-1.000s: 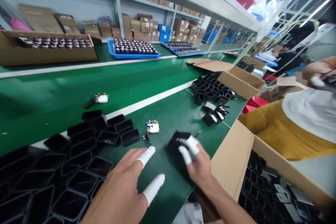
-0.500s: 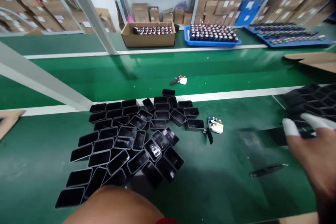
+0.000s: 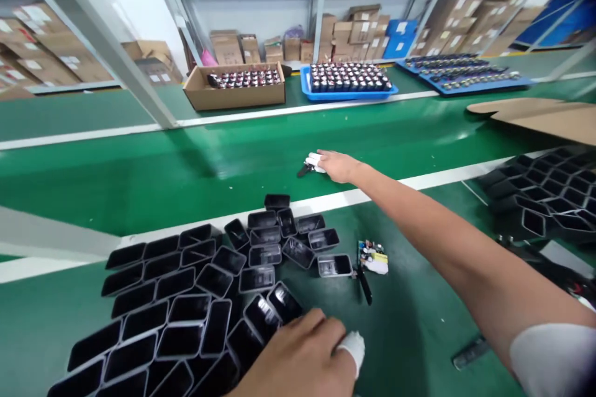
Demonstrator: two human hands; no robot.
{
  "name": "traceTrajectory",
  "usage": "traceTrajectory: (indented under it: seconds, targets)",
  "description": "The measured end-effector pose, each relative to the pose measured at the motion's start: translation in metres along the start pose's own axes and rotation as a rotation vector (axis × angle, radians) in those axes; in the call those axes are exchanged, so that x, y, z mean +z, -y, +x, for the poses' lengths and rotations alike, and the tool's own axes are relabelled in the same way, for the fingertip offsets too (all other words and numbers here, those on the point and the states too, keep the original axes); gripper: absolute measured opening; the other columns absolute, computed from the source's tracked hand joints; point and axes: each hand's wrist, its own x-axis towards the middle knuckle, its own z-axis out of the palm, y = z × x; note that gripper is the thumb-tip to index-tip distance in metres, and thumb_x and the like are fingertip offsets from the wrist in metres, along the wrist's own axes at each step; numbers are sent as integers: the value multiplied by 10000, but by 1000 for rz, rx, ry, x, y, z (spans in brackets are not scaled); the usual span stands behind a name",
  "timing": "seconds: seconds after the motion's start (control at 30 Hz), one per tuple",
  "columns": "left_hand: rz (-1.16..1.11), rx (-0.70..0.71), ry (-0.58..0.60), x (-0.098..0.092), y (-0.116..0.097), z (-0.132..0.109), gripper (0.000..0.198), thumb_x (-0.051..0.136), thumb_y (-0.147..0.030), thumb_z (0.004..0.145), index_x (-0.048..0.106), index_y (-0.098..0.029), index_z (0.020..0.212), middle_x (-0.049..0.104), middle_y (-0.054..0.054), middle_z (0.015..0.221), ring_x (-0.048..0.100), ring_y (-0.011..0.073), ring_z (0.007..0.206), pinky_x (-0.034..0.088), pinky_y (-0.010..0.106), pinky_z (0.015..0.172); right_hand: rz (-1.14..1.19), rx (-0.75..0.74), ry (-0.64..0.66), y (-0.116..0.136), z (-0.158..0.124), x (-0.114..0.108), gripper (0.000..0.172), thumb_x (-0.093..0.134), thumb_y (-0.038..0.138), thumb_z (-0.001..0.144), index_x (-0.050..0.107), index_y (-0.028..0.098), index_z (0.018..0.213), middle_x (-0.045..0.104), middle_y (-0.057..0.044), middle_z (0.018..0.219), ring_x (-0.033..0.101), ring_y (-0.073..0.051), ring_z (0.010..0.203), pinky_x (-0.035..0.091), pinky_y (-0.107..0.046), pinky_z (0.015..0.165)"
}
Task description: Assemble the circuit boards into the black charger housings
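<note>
My right hand reaches across to the green belt, its white-covered fingertips together on a small circuit board with a black piece. The fingers cover most of that board. At the bottom, my left hand is curled beside the black plastic cases, a white cover on its thumb. Whatever lies under its fingers is hidden. Between my arms, a second circuit board with a yellow-and-white part and a black piece lies on the green table, close to an open-topped case.
Across the belt stand a cardboard box and a blue tray, both full of small parts. More black cases fill the right side under a cardboard sheet. A dark pen-like tool lies below my right forearm.
My right hand has moved from the right side to the board on the belt. My left hand has come into view over the cases. The view has shifted.
</note>
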Motion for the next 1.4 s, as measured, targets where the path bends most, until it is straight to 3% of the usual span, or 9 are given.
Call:
traceTrajectory:
  seconds: [0.17, 0.33, 0.47, 0.6, 0.77, 1.0, 1.1, 1.2, 1.4]
  targets:
    - [60, 12, 15, -19, -6, 39, 348, 600, -194, 878, 672, -208, 1218, 715, 93, 1183, 640, 276, 1112, 535, 375, 980, 153, 183, -60, -30, -14, -10, 294, 665, 320, 942, 644, 155, 1184, 623, -105, 1304, 600, -276, 1200, 493, -527, 1023]
    - [366, 46, 96, -13, -9, 82, 312, 626, -188, 823, 722, -85, 1101, 661, 215, 1268, 473, 444, 1314, 397, 598, 1113, 471, 366, -273, -38, -68, -19, 298, 646, 372, 954, 653, 140, 1142, 678, -80, 1159, 676, -232, 1014, 572, -437, 887]
    - [547, 4, 63, -11, -1, 89, 335, 656, -69, 718, 724, -81, 1046, 601, 259, 1336, 445, 487, 1335, 354, 661, 1104, 810, 329, -545, -9, -130, -23, 400, 580, 450, 966, 575, 164, 1245, 701, -101, 1153, 697, -232, 1010, 578, -451, 883]
    - [585, -51, -18, -5, 7, 81, 376, 549, 57, 719, 707, -88, 1029, 641, 242, 1236, 571, 393, 1207, 488, 559, 1008, 1078, 218, -756, 31, -203, -29, 579, 530, 530, 893, 434, 246, 1387, 677, -129, 1269, 699, -284, 1082, 575, -512, 885]
    - [573, -39, -143, 7, 11, 80, 365, 385, 66, 816, 714, -85, 865, 663, 252, 1157, 631, 350, 1110, 527, 538, 970, 1254, 185, -858, 72, -271, -24, 531, 438, 553, 919, 560, 241, 1330, 722, -147, 1186, 728, -300, 1001, 591, -522, 862]
    - [308, 46, -342, 5, -12, 67, 155, 524, -183, 865, 644, -171, 769, 593, 193, 1350, 526, 366, 1306, 481, 538, 1072, 1342, 230, -928, 104, -314, -17, 532, 361, 559, 978, 684, 214, 1223, 775, -144, 1000, 731, -286, 912, 619, -447, 742]
    - [-316, -137, -394, 11, -41, 53, 205, 492, -358, 938, 614, -193, 951, 698, 98, 1024, 699, 242, 876, 628, 421, 758, 1322, 226, -910, 121, -324, -17, 588, 377, 606, 962, 588, 246, 1377, 761, -140, 1104, 734, -279, 887, 619, -442, 720]
    - [-836, -196, -258, 26, -61, 41, 249, 598, -385, 851, 572, -188, 1000, 677, 51, 887, 700, 231, 778, 630, 404, 683, 1225, 189, -902, 141, -332, -15, 761, 509, 621, 911, 308, 288, 1566, 722, -143, 1222, 732, -307, 965, 613, -489, 784]
    - [-504, -32, -257, 52, -59, 33, 428, 691, -255, 839, 442, -247, 1186, 507, 143, 1452, 553, 286, 1289, 474, 473, 1078, 1167, 141, -973, 168, -350, -18, 1055, 724, 504, 838, -23, 430, 1580, 737, -101, 1204, 721, -337, 1077, 580, -595, 888]
